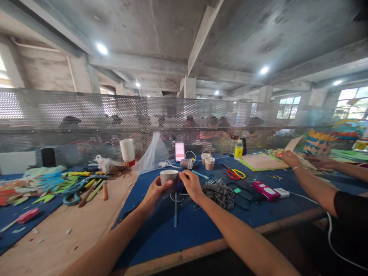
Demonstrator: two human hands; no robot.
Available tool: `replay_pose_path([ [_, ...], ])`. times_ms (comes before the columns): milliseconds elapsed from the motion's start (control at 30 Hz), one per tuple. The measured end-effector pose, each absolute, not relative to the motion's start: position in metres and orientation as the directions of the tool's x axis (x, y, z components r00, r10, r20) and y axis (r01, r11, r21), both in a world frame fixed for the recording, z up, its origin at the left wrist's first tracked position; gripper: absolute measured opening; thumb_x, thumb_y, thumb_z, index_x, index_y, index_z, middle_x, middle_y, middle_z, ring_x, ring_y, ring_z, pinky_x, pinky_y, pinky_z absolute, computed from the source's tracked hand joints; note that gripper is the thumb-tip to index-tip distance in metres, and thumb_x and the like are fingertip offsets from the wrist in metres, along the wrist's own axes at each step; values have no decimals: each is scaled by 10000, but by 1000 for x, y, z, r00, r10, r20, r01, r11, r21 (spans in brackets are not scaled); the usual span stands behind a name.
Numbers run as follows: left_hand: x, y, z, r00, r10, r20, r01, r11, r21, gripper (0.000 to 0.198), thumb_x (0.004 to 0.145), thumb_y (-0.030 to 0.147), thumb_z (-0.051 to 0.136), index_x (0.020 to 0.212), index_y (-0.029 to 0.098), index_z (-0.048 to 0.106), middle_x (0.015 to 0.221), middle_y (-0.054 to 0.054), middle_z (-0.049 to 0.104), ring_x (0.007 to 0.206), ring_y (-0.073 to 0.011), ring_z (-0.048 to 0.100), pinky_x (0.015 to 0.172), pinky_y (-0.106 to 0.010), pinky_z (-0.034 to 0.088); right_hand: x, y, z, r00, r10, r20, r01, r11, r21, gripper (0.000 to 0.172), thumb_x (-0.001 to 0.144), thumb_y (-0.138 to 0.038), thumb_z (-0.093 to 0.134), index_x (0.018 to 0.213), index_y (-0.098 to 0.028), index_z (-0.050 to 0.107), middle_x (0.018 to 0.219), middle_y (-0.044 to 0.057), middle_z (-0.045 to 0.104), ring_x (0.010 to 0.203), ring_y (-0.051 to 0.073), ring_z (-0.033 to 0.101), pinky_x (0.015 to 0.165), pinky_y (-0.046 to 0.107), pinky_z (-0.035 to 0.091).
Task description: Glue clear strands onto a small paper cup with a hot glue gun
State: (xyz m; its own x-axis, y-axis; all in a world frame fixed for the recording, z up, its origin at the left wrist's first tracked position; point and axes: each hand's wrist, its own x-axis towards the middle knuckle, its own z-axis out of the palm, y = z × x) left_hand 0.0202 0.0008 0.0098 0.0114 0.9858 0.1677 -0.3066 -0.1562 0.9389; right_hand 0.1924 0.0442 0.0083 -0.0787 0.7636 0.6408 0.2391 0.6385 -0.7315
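Observation:
My left hand (154, 193) is wrapped round a small paper cup (168, 178) covered with grey yarn, held just above the blue table mat (189, 226). My right hand (192, 184) is closed in a pinch against the cup's right side, its fingertips pressed on the yarn there. A tangle of grey yarn (220, 193) lies on the mat just right of my right hand. A thin light-blue strip (175, 212) lies on the mat below the cup.
Red-and-yellow scissors (236, 174), a pink box (265, 190), a yarn spool (187, 163) and two small cups (207, 160) lie farther back. A stack of paper cups (127, 151) and coloured foam shapes (43, 184) sit left. Another person's hands (291, 158) work at right. A perforated metal screen (86, 115) backs the table.

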Motion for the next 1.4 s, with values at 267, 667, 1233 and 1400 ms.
replay_pose_path([
  [267,20,0,10,21,988,155,-299,-142,944,639,642,395,944,1179,143,706,1146,-150,764,1068,-329,731,940,-430,565,193,45,8,-96,779,619,220,623,-750,371,943,-441,512,658,-221,602,680,-4,632,658,163,564,676,276,425],
  [667,19,2,8,38,987,158,-300,-140,944,648,657,395,942,1199,134,701,1125,-151,765,1029,-308,738,940,-426,558,193,47,8,-112,791,602,221,610,-761,388,930,-463,501,636,-215,557,670,-9,589,660,155,530,660,271,395],
  [1233,21,-1,10,17,988,153,-305,-140,942,633,633,403,943,1164,143,718,1128,-154,769,1006,-320,747,897,-424,577,193,46,8,-121,807,578,182,591,-786,380,931,-447,505,632,-218,551,650,-17,578,644,153,518,634,264,389],
  [1400,21,0,9,13,987,157,-301,-146,942,627,638,408,941,1155,135,714,1103,-153,770,1002,-320,745,909,-430,576,193,47,8,-123,811,572,186,585,-790,383,926,-460,505,634,-218,554,647,-15,568,651,157,518,629,266,376],
])
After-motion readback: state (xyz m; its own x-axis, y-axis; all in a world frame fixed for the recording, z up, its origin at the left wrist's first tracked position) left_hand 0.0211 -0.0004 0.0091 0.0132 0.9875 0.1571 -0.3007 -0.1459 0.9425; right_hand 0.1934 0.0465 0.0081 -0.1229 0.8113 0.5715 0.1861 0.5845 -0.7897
